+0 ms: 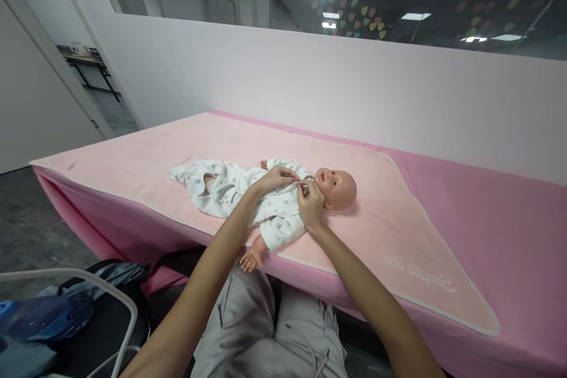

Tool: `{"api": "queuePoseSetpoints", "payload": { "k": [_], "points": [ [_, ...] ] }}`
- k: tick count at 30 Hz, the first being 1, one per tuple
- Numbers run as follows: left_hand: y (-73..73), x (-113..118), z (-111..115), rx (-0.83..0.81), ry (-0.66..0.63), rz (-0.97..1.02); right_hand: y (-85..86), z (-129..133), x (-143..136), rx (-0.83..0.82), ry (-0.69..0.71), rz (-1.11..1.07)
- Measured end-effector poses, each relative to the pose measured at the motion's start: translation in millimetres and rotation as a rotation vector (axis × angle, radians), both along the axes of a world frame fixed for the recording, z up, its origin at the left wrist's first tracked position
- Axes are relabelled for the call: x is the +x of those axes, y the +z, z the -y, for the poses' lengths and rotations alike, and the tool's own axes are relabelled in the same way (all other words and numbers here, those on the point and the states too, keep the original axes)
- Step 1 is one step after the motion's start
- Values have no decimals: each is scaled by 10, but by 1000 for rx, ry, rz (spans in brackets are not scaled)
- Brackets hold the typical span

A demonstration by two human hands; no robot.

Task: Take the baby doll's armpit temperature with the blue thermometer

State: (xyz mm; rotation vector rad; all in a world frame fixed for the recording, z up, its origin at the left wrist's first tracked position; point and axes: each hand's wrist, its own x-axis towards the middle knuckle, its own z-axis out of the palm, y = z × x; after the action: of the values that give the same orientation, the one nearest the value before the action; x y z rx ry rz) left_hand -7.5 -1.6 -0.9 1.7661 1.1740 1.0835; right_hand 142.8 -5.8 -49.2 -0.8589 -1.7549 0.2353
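Observation:
A baby doll (341, 189) lies on its back across the table, its bald head to the right. It wears white printed baby clothes (279, 205), with trousers (212, 186) toward the left. At the top of the doll's chest, just below the chin, my left hand (279, 177) and my right hand (311, 201) meet at the neckline. Both hands have their fingers pinched on the front edge of the top. Any fastener between the fingertips is too small to make out. One doll arm (253, 255) reaches over the table's near edge.
A peach mat (381, 254) covers much of the pink-clothed table (509, 236). A white wall with a window (354, 82) runs behind. At lower left, a chair with a pale frame (128, 301) holds a blue plastic bottle (44, 313).

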Motion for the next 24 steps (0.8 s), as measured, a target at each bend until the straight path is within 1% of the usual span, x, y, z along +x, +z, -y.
{"api": "queuePoseSetpoints", "payload": {
  "k": [3,6,12,18,21,24],
  "points": [
    [-28,-16,-35,11,25,11,-11,-10,0,-3,11,-2],
    [-41,-29,-61,-17,37,35,-18,-14,2,-11,18,-4],
    [-5,-17,-37,-58,0,62,-15,-14,8,6,29,4],
    [-3,-10,-22,-68,3,72,-11,-20,4,16,49,7],
    [-12,-30,-28,-51,-17,68,-18,-30,3,47,38,24],
    [-4,-49,-15,-23,-82,56,-21,-38,5,93,33,54]
  ]
}}
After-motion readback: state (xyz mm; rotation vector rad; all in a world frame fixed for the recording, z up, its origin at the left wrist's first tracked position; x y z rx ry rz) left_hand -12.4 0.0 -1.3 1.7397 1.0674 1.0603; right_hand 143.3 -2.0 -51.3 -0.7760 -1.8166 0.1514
